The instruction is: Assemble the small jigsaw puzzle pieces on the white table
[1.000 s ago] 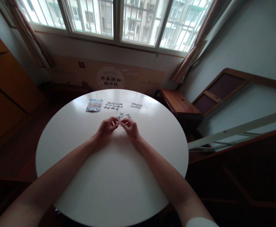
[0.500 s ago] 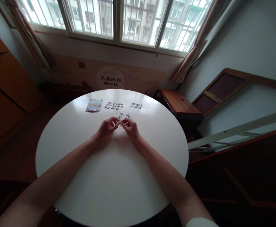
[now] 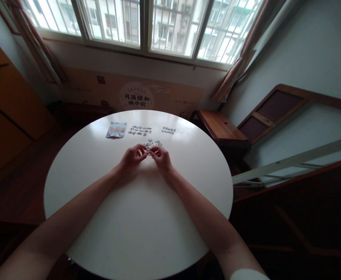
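Over the near side of a loose pile of jigsaw puzzle pieces, my two hands meet with their fingertips almost touching. My left hand is closed in a pinch, thumb against fingers. Facing it, my right hand pinches in the same way. A small puzzle piece seems to be between the fingertips, mostly hidden by them. Part of the pile also lies behind the fingers. Beyond the hands, more pieces sit in rows: a larger group of puzzle pieces and, to its right, a smaller group of puzzle pieces.
A colourful picture packet lies left of the rows on the round white table. Right of the table stands a wooden bench. Barred windows and curtains are at the back, an orange cabinet at the left.
The fingertips have shifted very slightly over the pile. The rows of pieces and the packet stay where they were.
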{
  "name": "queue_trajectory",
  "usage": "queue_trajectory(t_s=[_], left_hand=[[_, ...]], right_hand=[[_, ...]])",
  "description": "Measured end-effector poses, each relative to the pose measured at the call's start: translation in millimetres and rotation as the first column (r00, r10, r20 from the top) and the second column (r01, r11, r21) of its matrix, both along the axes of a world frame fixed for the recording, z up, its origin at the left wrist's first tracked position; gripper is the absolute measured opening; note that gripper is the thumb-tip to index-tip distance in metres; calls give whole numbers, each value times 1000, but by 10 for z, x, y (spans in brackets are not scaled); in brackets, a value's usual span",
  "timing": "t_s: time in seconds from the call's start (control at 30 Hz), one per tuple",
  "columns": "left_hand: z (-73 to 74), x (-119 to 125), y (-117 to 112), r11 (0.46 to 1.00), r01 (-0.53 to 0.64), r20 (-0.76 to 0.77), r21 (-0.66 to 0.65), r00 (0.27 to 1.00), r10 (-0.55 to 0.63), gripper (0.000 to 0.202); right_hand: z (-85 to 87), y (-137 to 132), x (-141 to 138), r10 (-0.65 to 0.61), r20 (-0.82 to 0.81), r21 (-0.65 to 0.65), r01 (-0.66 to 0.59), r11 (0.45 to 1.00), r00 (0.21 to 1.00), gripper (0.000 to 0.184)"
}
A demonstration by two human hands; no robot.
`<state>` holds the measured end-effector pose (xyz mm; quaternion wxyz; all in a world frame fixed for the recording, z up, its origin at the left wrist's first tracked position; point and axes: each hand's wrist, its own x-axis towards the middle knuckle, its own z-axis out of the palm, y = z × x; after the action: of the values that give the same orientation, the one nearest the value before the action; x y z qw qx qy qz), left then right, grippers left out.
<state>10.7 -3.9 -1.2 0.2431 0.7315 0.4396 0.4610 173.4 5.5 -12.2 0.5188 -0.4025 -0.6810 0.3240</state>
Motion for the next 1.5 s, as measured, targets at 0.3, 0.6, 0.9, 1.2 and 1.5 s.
queue_trajectory(t_s=[0.3, 0.6, 0.9, 1.2, 1.5], left_hand=[[20, -8, -15, 1000, 0, -18, -18, 1000, 0, 20], [10, -9, -13, 1000, 0, -20, -8, 1000, 0, 21], [38, -16, -16, 995, 13, -18, 95, 1000, -11, 19], [59, -15, -30, 997, 52, 17, 63, 998, -54, 16], [54, -18, -13, 998, 52, 11, 25, 999, -53, 17]], right_hand=[[8, -8, 0, -9, 24, 0, 9, 1000, 1000, 13], [16, -13, 3, 3, 22, 12, -3, 1000, 1000, 13], [54, -37, 6, -1, 15, 36, 1, 999, 1000, 13], [134, -87, 4, 29, -17, 49, -28, 998, 999, 11], [118, -73, 10, 19, -5, 62, -19, 998, 1000, 14]])
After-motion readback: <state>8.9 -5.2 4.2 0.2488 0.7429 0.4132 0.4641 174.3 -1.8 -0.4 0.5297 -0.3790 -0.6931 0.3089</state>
